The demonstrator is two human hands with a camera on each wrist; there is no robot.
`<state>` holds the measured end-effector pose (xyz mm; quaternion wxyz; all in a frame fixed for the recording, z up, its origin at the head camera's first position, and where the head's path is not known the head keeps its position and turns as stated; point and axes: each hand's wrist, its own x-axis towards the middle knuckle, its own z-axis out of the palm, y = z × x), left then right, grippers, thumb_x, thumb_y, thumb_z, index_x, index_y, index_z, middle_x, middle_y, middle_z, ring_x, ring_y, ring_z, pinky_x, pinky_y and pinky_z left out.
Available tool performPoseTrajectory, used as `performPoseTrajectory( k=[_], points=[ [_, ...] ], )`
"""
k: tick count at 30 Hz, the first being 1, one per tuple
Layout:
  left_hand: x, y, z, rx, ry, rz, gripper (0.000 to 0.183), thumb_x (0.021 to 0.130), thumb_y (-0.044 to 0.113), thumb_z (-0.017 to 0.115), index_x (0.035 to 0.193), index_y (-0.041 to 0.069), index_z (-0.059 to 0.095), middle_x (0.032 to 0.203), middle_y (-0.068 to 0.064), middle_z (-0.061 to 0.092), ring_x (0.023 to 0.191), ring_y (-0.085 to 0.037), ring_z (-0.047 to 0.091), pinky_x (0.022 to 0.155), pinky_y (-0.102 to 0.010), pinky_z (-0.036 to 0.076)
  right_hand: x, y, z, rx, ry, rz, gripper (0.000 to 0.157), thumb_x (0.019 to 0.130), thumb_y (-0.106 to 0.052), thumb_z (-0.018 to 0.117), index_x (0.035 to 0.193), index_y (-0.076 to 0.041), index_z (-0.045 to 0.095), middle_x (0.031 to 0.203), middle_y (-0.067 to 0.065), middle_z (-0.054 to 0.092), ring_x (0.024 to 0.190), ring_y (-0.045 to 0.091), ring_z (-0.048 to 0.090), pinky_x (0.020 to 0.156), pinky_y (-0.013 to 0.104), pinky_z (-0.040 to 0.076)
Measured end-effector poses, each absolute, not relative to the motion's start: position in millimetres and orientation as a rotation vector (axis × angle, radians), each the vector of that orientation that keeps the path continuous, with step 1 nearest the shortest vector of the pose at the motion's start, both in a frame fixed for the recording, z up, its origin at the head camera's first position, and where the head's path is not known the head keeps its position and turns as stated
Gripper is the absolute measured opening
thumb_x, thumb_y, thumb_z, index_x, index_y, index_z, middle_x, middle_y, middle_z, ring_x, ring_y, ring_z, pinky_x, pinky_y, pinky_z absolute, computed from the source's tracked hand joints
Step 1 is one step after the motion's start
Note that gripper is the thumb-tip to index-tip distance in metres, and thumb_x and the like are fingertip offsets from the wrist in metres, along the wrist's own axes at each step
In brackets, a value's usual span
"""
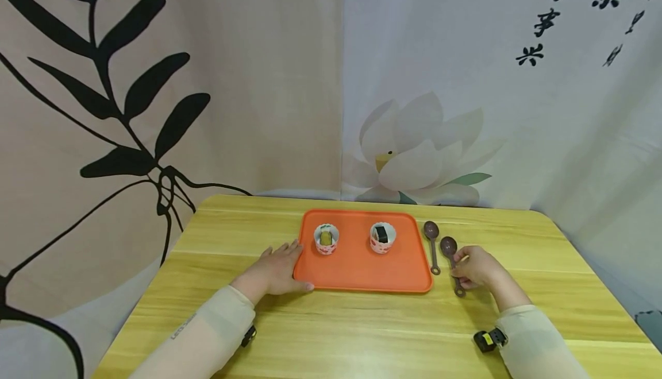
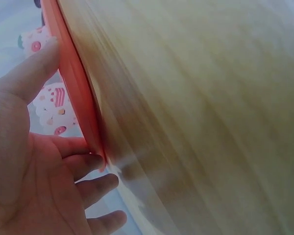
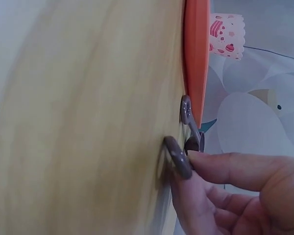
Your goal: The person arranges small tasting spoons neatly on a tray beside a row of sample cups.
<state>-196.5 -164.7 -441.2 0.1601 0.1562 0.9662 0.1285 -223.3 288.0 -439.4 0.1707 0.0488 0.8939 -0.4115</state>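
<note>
An orange tray (image 1: 351,270) lies on the table with two patterned paper cups on it. The left cup (image 1: 326,248) holds something yellow-green, the right cup (image 1: 381,246) a black-and-white piece. My left hand (image 1: 276,270) rests at the tray's left edge, fingers spread and straight, thumb at the front rim. Right of the tray, my right hand (image 1: 478,270) pinches the handle of a brown spoon (image 1: 449,246) between thumb and fingers. In the right wrist view the handle's ring end (image 3: 178,157) sticks out past the fingertips. A second brown spoon (image 1: 431,230) lies between that spoon and the tray.
The wooden table (image 1: 362,333) extends in front of the tray and to both sides. Behind it hangs a curtain (image 1: 269,80) printed with leaves, a lotus and black characters. Small black devices are strapped at both wrists, the right one (image 1: 488,340) plainly visible.
</note>
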Motion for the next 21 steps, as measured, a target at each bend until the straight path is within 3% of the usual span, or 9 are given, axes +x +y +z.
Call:
performPoseTrajectory(
  k=[21],
  points=[
    [-196.4,-164.3,-441.3,0.430,2.754,0.378,0.105,0.085,0.064,0.068,0.158,0.002,0.026,0.164,-0.016,0.022,0.149,-0.039,0.023,0.117,-0.062,0.016,-219.2,294.3,-435.5,0.083,2.511,-1.223,0.028,0.089,0.005,0.066,0.111,0.011,0.051,0.079,0.010,0.062,0.063,0.018,0.059,0.057,0.032,0.057]
  ],
)
